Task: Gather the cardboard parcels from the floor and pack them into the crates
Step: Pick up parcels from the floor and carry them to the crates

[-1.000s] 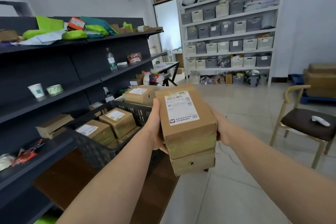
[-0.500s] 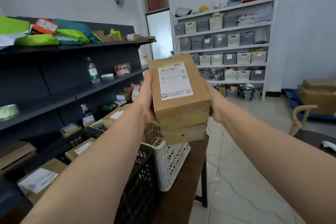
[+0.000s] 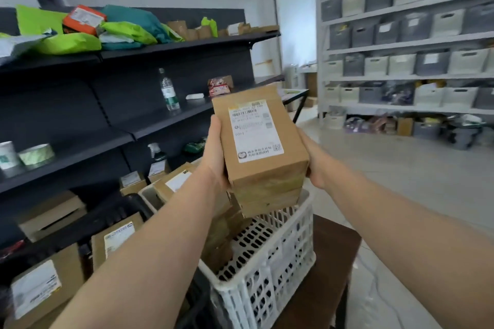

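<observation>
Two stacked cardboard parcels hang in the air between my hands, the top one bearing a white shipping label. My left hand grips the stack's left side and my right hand grips its right side. The stack hovers just above the far end of a white perforated crate that stands on a dark brown table. More parcels lie inside the white crate. To its left a black crate holds several labelled parcels.
A dark shelving unit runs along the left, carrying a bottle, cups, green mailers and boxes. A white rack of grey and white bins fills the right wall. Pale tiled floor lies to the right.
I have stepped closer to the crates. The parcel stack in both hands has travelled from beside the black crate to above the white crate.
</observation>
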Demonstrator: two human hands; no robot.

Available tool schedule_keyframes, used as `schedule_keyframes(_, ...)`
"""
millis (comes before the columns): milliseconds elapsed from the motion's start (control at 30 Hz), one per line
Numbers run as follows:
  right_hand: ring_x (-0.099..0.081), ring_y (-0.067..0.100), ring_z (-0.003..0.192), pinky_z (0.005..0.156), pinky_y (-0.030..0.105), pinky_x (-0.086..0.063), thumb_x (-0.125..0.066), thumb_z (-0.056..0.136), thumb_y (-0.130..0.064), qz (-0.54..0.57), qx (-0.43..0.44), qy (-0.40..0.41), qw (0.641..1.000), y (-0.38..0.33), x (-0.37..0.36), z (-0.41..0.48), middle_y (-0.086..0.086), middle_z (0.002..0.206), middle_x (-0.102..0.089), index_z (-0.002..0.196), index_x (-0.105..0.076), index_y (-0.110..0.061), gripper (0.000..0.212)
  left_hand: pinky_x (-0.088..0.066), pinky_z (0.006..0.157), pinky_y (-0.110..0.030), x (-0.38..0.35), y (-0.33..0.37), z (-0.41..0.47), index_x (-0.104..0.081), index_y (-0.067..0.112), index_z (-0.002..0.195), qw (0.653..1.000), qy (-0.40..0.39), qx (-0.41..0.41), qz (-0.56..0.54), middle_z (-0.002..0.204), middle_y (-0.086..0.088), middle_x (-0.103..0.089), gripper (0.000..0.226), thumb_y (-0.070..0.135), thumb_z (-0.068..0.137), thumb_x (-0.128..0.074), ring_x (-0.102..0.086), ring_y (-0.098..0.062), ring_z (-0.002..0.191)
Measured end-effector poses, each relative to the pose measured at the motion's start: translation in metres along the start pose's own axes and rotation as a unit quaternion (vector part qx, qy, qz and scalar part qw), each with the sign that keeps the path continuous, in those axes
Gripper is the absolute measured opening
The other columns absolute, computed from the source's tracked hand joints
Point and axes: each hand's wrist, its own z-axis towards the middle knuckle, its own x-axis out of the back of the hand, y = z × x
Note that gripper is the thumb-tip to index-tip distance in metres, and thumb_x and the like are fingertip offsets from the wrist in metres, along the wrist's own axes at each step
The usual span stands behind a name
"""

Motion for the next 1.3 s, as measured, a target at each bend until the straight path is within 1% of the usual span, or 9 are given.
schedule_keyframes(333,-0.064,0.019,0.079,0.062,0.029,-0.047,-0.054,0.090,-0.057,-0.082,-0.112,-0.081,0.987,0.028,0.026,0.098,0.000,0.080,-0.071,0.092,-0.069,-0.023,0.037,-0.051,0.091,-0.049,0.000,-0.055,0.065,-0.073,0.024,0.095,0.978,0.193,0.081,-0.026,0.087,-0.009,-0.078,0.079,0.091,0.072,-0.038,-0.070,-0.033,0.093)
schedule_keyframes(567,-0.066,0.027,0.086,0.074,0.037,-0.054,-0.053,0.094,-0.049,-0.085,-0.177,-0.130,0.972,0.056,0.015,0.123,0.009,0.097,-0.072,0.104,-0.069,-0.015,0.039,-0.037,0.098,-0.071,0.024,-0.066,0.074,-0.062,0.023,0.119,0.963,0.230,0.136,0.034,0.115,-0.015,-0.069,0.098,0.098,0.061,-0.038,-0.060,-0.043,0.110)
schedule_keyframes(667,-0.067,0.032,0.093,0.077,0.040,-0.055,-0.056,0.095,-0.038,-0.126,-0.219,-0.116,0.961,0.071,0.021,0.127,0.012,0.102,-0.073,0.105,-0.069,-0.011,0.032,-0.040,0.096,-0.069,0.022,-0.072,0.073,-0.059,0.026,0.119,0.960,0.233,0.142,0.058,0.114,-0.011,-0.067,0.079,0.088,0.076,-0.039,-0.059,-0.039,0.106)
schedule_keyframes(733,-0.063,0.032,0.091,0.077,0.039,-0.051,-0.057,0.094,-0.023,-0.178,-0.196,-0.090,0.960,0.075,0.024,0.133,0.015,0.106,-0.068,0.110,-0.066,-0.005,0.026,-0.048,0.091,-0.057,0.016,-0.070,0.074,-0.062,0.022,0.110,0.956,0.243,0.145,0.082,0.103,-0.010,-0.068,0.064,0.076,0.089,-0.035,-0.062,-0.035,0.095)
schedule_keyframes(867,-0.051,0.038,0.125,0.106,0.046,-0.043,-0.048,0.097,-0.010,-0.149,-0.124,-0.046,0.980,0.055,0.016,0.136,0.024,0.136,-0.052,0.130,-0.053,0.000,0.035,-0.026,0.110,-0.066,0.015,-0.060,0.077,-0.033,0.018,0.150,0.931,0.303,0.154,0.134,0.153,-0.014,-0.039,0.069,0.062,0.098,-0.034,-0.037,-0.043,0.138)
schedule_keyframes(933,-0.056,0.030,0.120,0.104,0.043,-0.044,-0.050,0.098,-0.014,-0.161,-0.095,-0.066,0.980,0.047,0.008,0.136,0.017,0.134,-0.057,0.130,-0.055,-0.008,0.033,-0.028,0.109,-0.067,0.020,-0.055,0.076,-0.030,0.020,0.152,0.921,0.327,0.156,0.140,0.155,-0.011,-0.036,0.065,0.058,0.100,-0.035,-0.035,-0.042,0.138)
schedule_keyframes(1033,-0.063,0.018,0.102,0.087,0.035,-0.049,-0.059,0.094,-0.012,-0.196,-0.074,-0.122,0.970,0.045,-0.008,0.128,0.006,0.116,-0.067,0.121,-0.064,-0.015,0.028,-0.044,0.094,-0.051,0.020,-0.049,0.069,-0.036,0.017,0.147,0.923,0.335,0.133,0.133,0.139,-0.009,-0.050,0.051,0.045,0.105,-0.035,-0.050,-0.032,0.121)
schedule_keyframes(1133,-0.064,0.018,0.104,0.095,0.038,-0.050,-0.063,0.090,-0.006,-0.221,-0.055,-0.166,0.959,0.050,-0.030,0.119,0.004,0.113,-0.069,0.112,-0.069,-0.018,0.026,-0.045,0.068,-0.040,0.022,-0.044,0.058,-0.047,0.014,0.136,0.923,0.346,0.111,0.129,0.120,-0.007,-0.057,0.036,0.029,0.106,-0.037,-0.051,-0.025,0.099)
schedule_keyframes(1300,-0.066,0.018,0.101,0.097,0.039,-0.050,-0.063,0.090,-0.010,-0.249,-0.025,-0.219,0.943,0.066,-0.074,0.109,0.001,0.109,-0.070,0.099,-0.069,-0.023,0.017,-0.045,0.096,-0.049,0.048,-0.038,0.037,-0.050,0.013,0.137,0.919,0.374,0.078,0.096,0.133,-0.009,-0.060,0.036,0.019,0.104,-0.038,-0.057,-0.028,0.118)
